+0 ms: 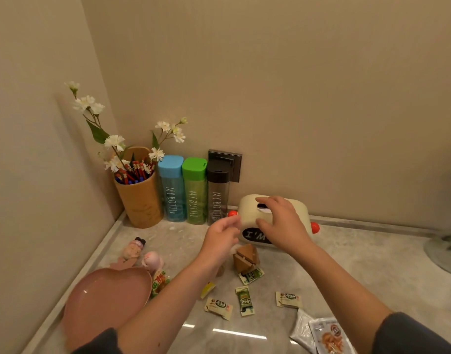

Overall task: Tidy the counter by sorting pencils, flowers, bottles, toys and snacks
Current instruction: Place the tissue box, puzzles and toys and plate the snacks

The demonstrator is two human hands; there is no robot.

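My right hand [278,221] is spread over the top and front of a cream toaster-shaped box [247,213] with red knobs, standing by the back wall. My left hand [223,236] hovers at the box's left end, fingers loosely curled and holding nothing. In the corner, a bamboo holder [140,200] carries pencils [132,172] and white flowers [114,141]. Blue [171,190], green [193,192] and black [217,195] bottles stand in a row beside it. A small wooden house toy [246,256] sits under my wrists. Several snack packets [218,304] lie scattered in front.
An empty pink plate [104,295] lies at the left, with a doll figure [135,247] and a pink toy [152,259] behind it. Silver snack bags [321,335] lie at the bottom right. A wall socket [227,162] is behind the black bottle. A round base [444,249] sits at the right edge.
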